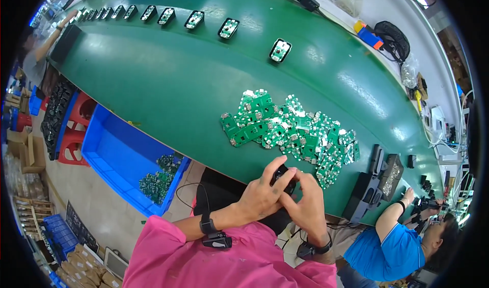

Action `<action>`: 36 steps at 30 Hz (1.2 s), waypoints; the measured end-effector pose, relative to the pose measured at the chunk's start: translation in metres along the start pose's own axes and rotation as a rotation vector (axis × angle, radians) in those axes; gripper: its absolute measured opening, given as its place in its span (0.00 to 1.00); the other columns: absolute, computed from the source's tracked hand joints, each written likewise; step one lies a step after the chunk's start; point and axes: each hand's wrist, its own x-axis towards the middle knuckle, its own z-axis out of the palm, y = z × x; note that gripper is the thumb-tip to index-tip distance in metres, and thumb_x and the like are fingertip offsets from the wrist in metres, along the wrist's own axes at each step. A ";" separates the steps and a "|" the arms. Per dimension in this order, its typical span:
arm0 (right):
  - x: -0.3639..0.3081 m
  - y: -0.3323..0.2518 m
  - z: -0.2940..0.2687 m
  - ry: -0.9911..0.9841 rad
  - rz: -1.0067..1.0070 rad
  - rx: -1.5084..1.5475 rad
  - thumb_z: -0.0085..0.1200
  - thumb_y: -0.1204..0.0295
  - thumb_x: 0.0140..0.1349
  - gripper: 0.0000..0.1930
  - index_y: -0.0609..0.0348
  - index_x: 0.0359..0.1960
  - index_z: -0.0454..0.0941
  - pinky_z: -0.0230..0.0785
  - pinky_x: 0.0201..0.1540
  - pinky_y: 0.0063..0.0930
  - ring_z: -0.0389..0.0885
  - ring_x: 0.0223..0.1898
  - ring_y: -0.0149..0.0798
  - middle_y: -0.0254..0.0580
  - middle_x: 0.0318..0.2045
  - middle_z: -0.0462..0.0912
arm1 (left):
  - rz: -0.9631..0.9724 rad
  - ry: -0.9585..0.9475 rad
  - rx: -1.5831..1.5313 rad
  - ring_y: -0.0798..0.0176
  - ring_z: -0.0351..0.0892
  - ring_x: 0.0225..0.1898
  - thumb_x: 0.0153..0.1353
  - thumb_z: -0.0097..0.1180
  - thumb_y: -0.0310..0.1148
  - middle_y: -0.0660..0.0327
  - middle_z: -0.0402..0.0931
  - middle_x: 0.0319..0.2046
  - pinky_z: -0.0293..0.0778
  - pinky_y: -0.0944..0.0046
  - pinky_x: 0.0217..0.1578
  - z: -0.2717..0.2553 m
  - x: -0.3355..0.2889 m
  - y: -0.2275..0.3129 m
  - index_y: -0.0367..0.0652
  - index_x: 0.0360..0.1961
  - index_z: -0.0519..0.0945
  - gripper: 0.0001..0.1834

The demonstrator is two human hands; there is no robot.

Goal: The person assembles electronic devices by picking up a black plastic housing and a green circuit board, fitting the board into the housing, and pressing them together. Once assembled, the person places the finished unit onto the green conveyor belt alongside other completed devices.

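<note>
Between my two hands, at the near edge of the green table (168,89), is a small black plastic housing (290,187). My left hand (261,195) is closed on its left side, thumb and index finger at the top. My right hand (308,202) grips it from the right, its fingers partly hiding it. What lies inside the housing cannot be seen. Just beyond my hands spreads a loose pile of green circuit boards (300,130) with silvery parts. Farther off stands a black housing with a board in it (280,50), nearest of a curved row.
Several filled black housings (195,19) run to the far left. A blue bin (117,158) with circuit boards sits below the table edge. At right are a grey-black device (362,196), a box of small metal parts (391,178) and a co-worker in a blue shirt (389,252).
</note>
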 end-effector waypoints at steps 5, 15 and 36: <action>0.008 0.000 0.011 -0.030 -0.093 0.188 0.63 0.75 0.53 0.20 0.64 0.49 0.78 0.70 0.39 0.36 0.77 0.35 0.47 0.48 0.35 0.80 | -0.130 0.033 -0.131 0.55 0.81 0.38 0.47 0.71 0.33 0.49 0.68 0.58 0.79 0.64 0.33 -0.032 -0.001 -0.018 0.43 0.49 0.77 0.26; 0.098 -0.006 0.061 0.243 -0.488 -0.438 0.60 0.79 0.54 0.17 0.56 0.48 0.81 0.70 0.41 0.38 0.72 0.42 0.46 0.44 0.40 0.72 | -0.418 0.254 -0.786 0.61 0.79 0.46 0.52 0.64 0.26 0.47 0.61 0.62 0.81 0.62 0.41 -0.086 -0.026 -0.034 0.35 0.49 0.73 0.22; 0.034 0.006 0.036 -0.025 0.067 0.952 0.54 0.71 0.70 0.09 0.64 0.46 0.78 0.66 0.27 0.13 0.75 0.26 0.19 0.32 0.29 0.80 | -0.541 0.204 -0.693 0.58 0.68 0.59 0.55 0.67 0.27 0.50 0.64 0.59 0.65 0.64 0.55 -0.059 0.001 -0.029 0.41 0.33 0.82 0.06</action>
